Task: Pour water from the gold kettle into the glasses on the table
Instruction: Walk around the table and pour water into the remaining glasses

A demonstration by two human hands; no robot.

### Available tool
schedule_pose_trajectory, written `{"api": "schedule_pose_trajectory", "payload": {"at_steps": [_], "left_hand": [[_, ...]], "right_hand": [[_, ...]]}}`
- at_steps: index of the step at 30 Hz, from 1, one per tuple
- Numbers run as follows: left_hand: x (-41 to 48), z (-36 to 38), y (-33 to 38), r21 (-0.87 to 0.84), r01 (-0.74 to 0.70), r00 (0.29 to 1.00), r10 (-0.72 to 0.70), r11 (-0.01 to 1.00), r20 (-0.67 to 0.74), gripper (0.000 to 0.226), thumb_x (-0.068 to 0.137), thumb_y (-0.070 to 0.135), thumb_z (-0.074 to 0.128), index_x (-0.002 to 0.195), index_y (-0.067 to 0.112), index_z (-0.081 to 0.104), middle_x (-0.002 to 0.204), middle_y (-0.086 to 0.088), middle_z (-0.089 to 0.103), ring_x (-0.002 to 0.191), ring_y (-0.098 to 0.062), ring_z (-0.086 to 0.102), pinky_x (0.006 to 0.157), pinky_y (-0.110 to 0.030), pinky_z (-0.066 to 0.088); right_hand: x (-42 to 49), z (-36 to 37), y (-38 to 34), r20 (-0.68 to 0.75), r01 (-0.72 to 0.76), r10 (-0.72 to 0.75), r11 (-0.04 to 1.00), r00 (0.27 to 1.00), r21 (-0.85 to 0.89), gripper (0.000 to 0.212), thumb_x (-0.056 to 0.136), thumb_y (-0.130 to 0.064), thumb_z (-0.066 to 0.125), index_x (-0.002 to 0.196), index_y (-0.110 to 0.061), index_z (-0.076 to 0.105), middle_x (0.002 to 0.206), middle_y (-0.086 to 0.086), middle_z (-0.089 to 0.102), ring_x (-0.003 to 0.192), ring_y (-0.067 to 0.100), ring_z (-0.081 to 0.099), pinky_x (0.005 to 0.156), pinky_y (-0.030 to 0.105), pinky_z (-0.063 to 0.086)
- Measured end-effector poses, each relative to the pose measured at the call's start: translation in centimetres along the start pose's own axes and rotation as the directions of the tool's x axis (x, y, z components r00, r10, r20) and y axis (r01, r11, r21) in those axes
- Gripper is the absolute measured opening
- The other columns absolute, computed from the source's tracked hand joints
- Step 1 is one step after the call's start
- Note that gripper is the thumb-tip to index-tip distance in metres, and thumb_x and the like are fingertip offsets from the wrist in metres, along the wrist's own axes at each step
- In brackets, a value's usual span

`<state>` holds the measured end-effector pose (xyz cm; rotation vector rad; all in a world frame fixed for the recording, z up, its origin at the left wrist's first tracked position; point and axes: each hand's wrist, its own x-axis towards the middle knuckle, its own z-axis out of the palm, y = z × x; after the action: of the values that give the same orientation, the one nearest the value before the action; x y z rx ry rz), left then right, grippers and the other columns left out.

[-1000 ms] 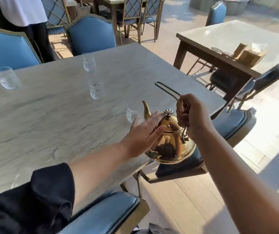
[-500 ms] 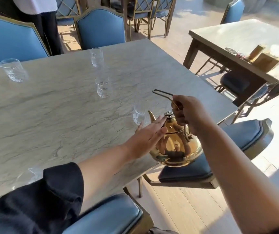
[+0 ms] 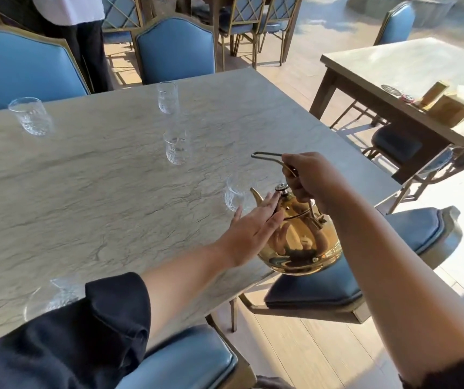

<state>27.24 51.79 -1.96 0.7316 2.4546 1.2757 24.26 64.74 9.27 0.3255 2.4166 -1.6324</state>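
Observation:
My right hand (image 3: 308,179) grips the thin handle of the gold kettle (image 3: 301,240), held in the air at the marble table's (image 3: 99,206) right front edge. The spout points at a small clear glass (image 3: 233,196) just beyond it. My left hand (image 3: 253,226) lies flat, fingers together, against the kettle's lid and shoulder. More glasses stand farther off: one mid-table (image 3: 177,147), one at the back (image 3: 167,97), one at the far left (image 3: 31,116). Another glass (image 3: 52,297) sits near my left sleeve, partly hidden.
Blue upholstered chairs surround the table: two at the back (image 3: 176,49), one to the right under the kettle (image 3: 410,234), one below me (image 3: 186,360). A person (image 3: 71,12) stands at the back left. A second table (image 3: 410,68) with wooden boxes is at the right.
The kettle has moved forward toward the near glass and tipped slightly, spout closer to the rim. My left hand stayed on the lid.

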Motion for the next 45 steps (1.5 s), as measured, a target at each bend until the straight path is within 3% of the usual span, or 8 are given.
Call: {"api": "schedule_pose_trajectory", "payload": {"at_steps": [9, 28, 40, 45], "left_hand": [[0.5, 0.1, 0.6, -0.05, 0.018, 1.0, -0.019, 0.999, -0.025, 0.064, 0.093, 0.059, 0.013, 0.149, 0.028, 0.006, 0.158, 0.008, 0.007, 0.143, -0.003, 0.009, 0.113, -0.041, -0.012], [0.7, 0.1, 0.7, -0.082, 0.03, 0.999, -0.031, 0.996, -0.016, 0.074, 0.085, 0.066, 0.009, 0.149, 0.03, 0.001, 0.158, 0.01, 0.003, 0.139, 0.005, 0.006, 0.113, -0.04, -0.018], [0.9, -0.2, 0.8, -0.089, 0.035, 0.999, -0.036, 0.995, -0.01, 0.072, 0.086, 0.064, 0.01, 0.149, 0.029, 0.0, 0.158, 0.009, 0.004, 0.143, -0.003, 0.005, 0.114, -0.045, -0.016], [1.1, -0.2, 0.9, -0.101, 0.045, 0.999, -0.046, 0.994, -0.006, 0.072, 0.087, 0.064, 0.01, 0.149, 0.029, -0.002, 0.158, 0.008, 0.004, 0.142, 0.0, 0.001, 0.114, -0.047, -0.015]], "right_hand": [[0.4, -0.2, -0.7, -0.009, 0.005, -0.005, 0.997, 1.0, -0.073, 0.038, 0.098, -0.021, 0.04, 0.061, -0.011, 0.045, 0.051, 0.003, 0.036, 0.04, 0.015, 0.027, 0.041, 0.023, 0.02], [1.5, 0.0, -1.2, -0.003, 0.023, -0.024, 0.984, 1.0, -0.175, 0.039, 0.097, -0.026, 0.042, 0.061, -0.012, 0.048, 0.043, -0.003, 0.04, 0.029, 0.009, 0.029, 0.034, 0.015, 0.023], [1.6, 0.1, -1.9, 0.01, 0.023, -0.021, 0.969, 1.0, -0.246, 0.037, 0.098, -0.025, 0.041, 0.065, -0.011, 0.049, 0.051, 0.001, 0.041, 0.037, 0.013, 0.03, 0.036, 0.018, 0.023], [1.7, 0.2, -2.0, 0.004, 0.027, -0.027, 0.962, 1.0, -0.273, 0.038, 0.097, -0.022, 0.04, 0.06, -0.011, 0.047, 0.049, 0.001, 0.04, 0.028, 0.008, 0.029, 0.032, 0.014, 0.023]]}}
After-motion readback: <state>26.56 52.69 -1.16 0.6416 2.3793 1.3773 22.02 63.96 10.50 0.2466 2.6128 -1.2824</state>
